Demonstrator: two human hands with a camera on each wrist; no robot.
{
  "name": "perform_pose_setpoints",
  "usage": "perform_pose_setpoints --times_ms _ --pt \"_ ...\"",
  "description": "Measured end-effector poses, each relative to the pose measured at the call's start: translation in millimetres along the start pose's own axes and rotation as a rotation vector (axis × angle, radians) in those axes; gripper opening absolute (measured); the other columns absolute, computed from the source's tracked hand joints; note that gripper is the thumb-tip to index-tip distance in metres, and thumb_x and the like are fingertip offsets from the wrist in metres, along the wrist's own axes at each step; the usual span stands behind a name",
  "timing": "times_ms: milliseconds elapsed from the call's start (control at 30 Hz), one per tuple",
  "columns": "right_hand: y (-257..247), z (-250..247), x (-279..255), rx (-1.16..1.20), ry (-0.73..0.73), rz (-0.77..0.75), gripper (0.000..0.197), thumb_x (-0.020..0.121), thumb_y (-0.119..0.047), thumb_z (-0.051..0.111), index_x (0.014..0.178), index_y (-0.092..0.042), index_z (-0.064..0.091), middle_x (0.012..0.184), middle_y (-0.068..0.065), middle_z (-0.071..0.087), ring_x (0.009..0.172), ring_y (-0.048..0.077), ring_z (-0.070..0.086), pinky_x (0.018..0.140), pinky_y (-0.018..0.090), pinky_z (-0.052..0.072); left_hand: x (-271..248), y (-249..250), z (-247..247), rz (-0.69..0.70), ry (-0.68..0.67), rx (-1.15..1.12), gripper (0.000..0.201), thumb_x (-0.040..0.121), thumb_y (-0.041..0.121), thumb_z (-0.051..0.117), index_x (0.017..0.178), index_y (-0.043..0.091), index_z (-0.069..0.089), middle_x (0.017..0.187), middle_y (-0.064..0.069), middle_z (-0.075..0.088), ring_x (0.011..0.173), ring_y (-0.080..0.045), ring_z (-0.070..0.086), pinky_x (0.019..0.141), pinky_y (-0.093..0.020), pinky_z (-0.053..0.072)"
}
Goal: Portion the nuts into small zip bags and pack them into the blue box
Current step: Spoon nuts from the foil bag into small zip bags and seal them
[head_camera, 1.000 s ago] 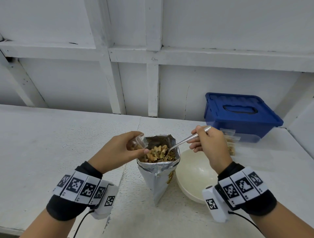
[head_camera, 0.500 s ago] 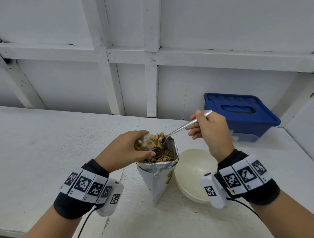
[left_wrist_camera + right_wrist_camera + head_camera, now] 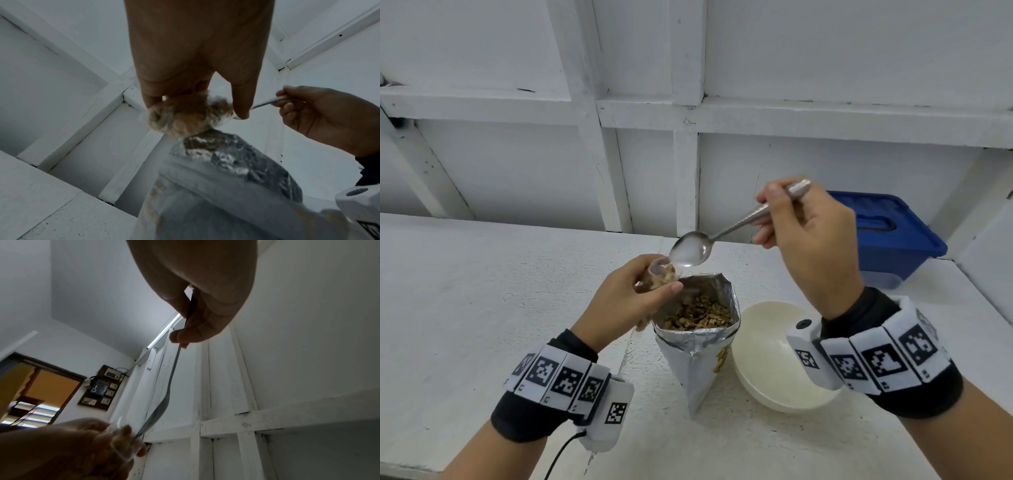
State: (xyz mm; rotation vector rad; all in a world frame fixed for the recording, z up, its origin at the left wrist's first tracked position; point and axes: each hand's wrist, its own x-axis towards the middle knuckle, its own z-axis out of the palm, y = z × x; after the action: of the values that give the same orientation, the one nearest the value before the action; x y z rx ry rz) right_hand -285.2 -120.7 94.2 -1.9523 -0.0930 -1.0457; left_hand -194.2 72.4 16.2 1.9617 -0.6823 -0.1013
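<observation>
While left hand (image 3: 621,305) pinches bag (image 3: 659,275), spoon (image 3: 690,253) tilts.

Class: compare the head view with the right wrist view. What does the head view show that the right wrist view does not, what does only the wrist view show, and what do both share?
Only the head view shows the blue box with its lid on, the cream bowl, the open foil bag of nuts and the white table.

Only the right wrist view shows the wall switch panel, a ceiling tube light and an orange-lit doorway.

Both show the right hand holding the spoon, tipped at the small zip bag that the left hand holds.
</observation>
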Motion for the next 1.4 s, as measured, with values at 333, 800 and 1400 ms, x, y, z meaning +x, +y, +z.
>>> perform_pose_setpoints --times_ms 333,800,1400 --pt "40 8 -47 0.013 -0.269 0.484 0.007 0.093 -0.02 0.05 0.086 -0.022 0.053 0.076 0.001 0.066 0.064 0.004 0.064 0.052 0.016 0.051 11 6 -7 0.047 0.168 -0.113 0.035 0.077 0.049 0.068 0.103 0.025 0.061 0.1 0.004 0.068 0.093 -0.007 0.064 0.084 -0.029 0.052" --pt "38 18 -41 -0.454 -0.256 -0.105 0.037 0.081 -0.047 0.054 0.097 -0.015 0.064 0.094 -0.003 0.065 0.091 0.011 0.051 0.078 0.028 0.039 15 42 20 0.036 0.253 -0.43 0.044 0.065 0.038 0.074 0.095 0.023 0.046 0.087 -0.009 0.069 0.075 -0.015 0.069 0.061 -0.022 0.053" --pt "26 21 -35 0.035 -0.345 0.297 0.009 0.084 -0.028 0.063 0.089 -0.035 0.06 0.085 -0.016 0.065 0.082 0.002 0.06 0.067 0.018 0.048 14 38 24 0.144 0.11 -0.382 0.021 0.07 0.042 0.068 0.074 0.022 0.069 0.076 -0.002 0.07 0.072 -0.014 0.065 0.065 -0.026 0.052"
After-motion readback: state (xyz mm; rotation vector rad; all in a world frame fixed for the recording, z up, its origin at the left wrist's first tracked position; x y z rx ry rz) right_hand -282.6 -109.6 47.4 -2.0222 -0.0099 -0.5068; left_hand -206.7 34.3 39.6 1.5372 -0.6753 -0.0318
